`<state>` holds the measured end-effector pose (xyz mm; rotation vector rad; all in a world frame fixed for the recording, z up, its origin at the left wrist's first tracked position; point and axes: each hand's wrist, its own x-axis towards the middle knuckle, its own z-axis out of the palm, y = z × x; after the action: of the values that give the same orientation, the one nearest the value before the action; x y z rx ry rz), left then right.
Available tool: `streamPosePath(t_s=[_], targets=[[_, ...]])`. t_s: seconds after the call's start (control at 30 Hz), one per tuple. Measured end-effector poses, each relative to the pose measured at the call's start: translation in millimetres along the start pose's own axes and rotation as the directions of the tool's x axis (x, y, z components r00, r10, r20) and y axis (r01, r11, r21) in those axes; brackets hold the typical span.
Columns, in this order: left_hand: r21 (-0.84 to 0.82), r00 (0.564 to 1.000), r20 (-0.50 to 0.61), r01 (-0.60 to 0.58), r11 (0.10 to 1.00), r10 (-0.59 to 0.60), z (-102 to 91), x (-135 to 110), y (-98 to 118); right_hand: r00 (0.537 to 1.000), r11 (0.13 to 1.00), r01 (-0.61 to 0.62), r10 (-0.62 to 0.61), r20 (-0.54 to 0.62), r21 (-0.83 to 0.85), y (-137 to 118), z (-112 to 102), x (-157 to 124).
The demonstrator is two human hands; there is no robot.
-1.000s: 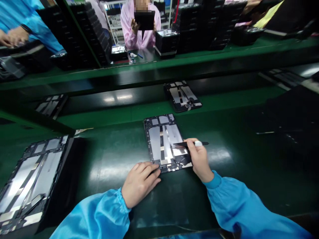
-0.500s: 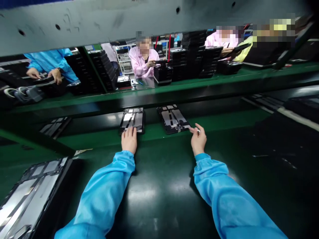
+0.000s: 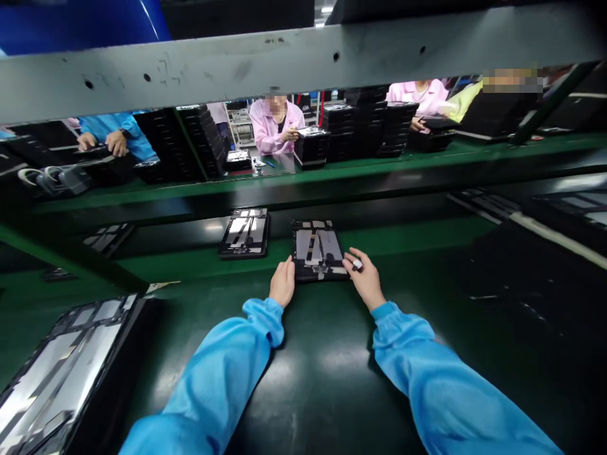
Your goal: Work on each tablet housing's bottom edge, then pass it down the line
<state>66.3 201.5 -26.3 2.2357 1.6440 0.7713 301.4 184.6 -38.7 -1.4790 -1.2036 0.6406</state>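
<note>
An opened tablet [image 3: 318, 249] with grey battery plates and dark flex strips showing lies in a black tray-like base in front of me. My left hand [image 3: 283, 282] presses against its left edge near the lower corner. On the opposite side, my right hand [image 3: 365, 277] grips the lower right corner. A small white-and-black piece [image 3: 357, 265] shows at the right hand's fingers; its kind is unclear. Left of my hands, a second opened tablet [image 3: 245, 232] lies untouched on the green strip.
A stack with an opened tablet on top [image 3: 71, 360] stands at the near left. Dark stacked trays [image 3: 545, 272] fill the right side. Beyond the green ledge [image 3: 265, 184], several co-workers sit among tall black stacks [image 3: 374, 120]. A grey metal beam [image 3: 246, 69] crosses overhead.
My left hand has left the left tablet and moved right to the other one. That tablet has come nearer and turned straighter, now between both hands. The view has tilted up slightly.
</note>
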Motion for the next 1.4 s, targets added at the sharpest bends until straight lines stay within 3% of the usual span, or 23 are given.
streamPosePath(t_s=[0.1,0.17,0.3,0.4,0.5,0.63,0.73,0.83,0.93,1.1,1.27,1.4], targets=[[-0.076,0.994,0.103,-0.017,0.997,0.025,-26.0,-57.2,-6.0,0.978,1.0,0.015,-0.02,0.208,0.022,-5.3,-23.9,-53.3],[-0.118,0.982,0.179,-0.034,0.992,0.055,-42.5,-102.1,-6.0,0.928,0.998,0.058,-0.054,0.368,0.002,-9.2,-41.8,-90.0],[-0.156,0.972,0.206,-0.078,0.985,0.11,-65.0,-181.5,4.3,0.882,0.993,0.044,0.013,0.47,-0.111,-15.5,-69.2,-149.0],[-0.101,0.975,0.2,-0.079,0.992,0.098,-76.2,-209.3,13.2,0.883,0.989,0.026,0.044,0.468,-0.143,-20.7,-79.1,-171.1],[-0.052,0.976,0.199,-0.084,0.995,0.092,-88.1,-208.6,19.4,0.903,0.983,0.043,0.038,0.429,-0.177,-32.0,-81.3,-176.7],[-0.143,0.974,0.196,-0.084,0.986,0.112,-94.9,-192.8,30.8,0.921,0.971,0.144,-0.06,0.384,-0.193,-58.2,-67.5,-177.8],[-0.218,0.971,0.198,-0.087,0.972,0.131,-88.5,-185.8,39.6,0.832,0.959,0.272,-0.193,0.52,-0.08,-77.6,-45.2,-179.0],[-0.29,0.971,0.187,-0.092,0.953,0.151,-80.5,-185.7,41.5,0.742,0.95,0.312,-0.245,0.623,0.002,-88.6,-23.1,-178.8],[-0.39,0.975,0.143,-0.102,0.915,0.17,-75.8,-189.4,37.8,0.709,0.952,0.307,-0.239,0.663,0.015,-91.5,-9.8,-177.6],[-0.47,0.98,0.084,-0.12,0.874,0.179,-72.8,-193.0,36.2,0.721,0.95,0.312,-0.224,0.655,-0.018,-92.7,-4.5,-178.7],[-0.428,0.988,0.13,-0.018,0.903,0.081,-76.1,-192.4,38.2,0.753,0.956,0.293,-0.223,0.619,-0.012,-94.6,-2.6,-182.6],[-0.406,0.988,0.129,-0.024,0.913,0.084,-76.3,-192.7,34.3,0.756,0.956,0.292,-0.227,0.614,-0.005,-92.3,-1.7,-183.3]])
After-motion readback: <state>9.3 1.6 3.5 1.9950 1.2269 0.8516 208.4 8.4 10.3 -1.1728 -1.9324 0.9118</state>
